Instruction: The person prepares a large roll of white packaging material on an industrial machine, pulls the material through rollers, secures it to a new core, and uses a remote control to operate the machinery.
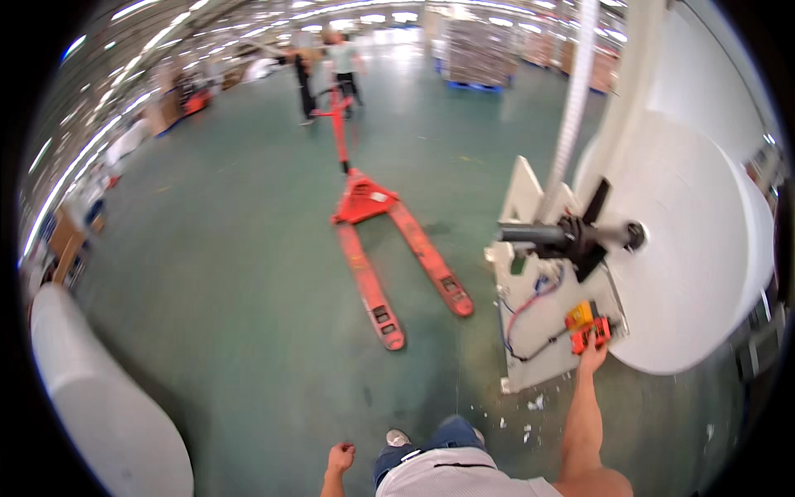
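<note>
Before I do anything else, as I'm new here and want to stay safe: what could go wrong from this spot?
1. Your right hand is at the red box; if that is a control, a stray press might start something beside the roll.
2. The pallet jack has its forks low and pointing your way; you could trip.
3. Scraps on the floor may be slippery.

Your left hand (340,457): room to pass over floor (248,331) between white roll (108,406), far left, and red pallet jack (363,200) ahead. Your right hand (591,354): large roll (696,257) blocks right side; shaft (530,234) juts leftward beyond, cable (546,345) just left.
</note>
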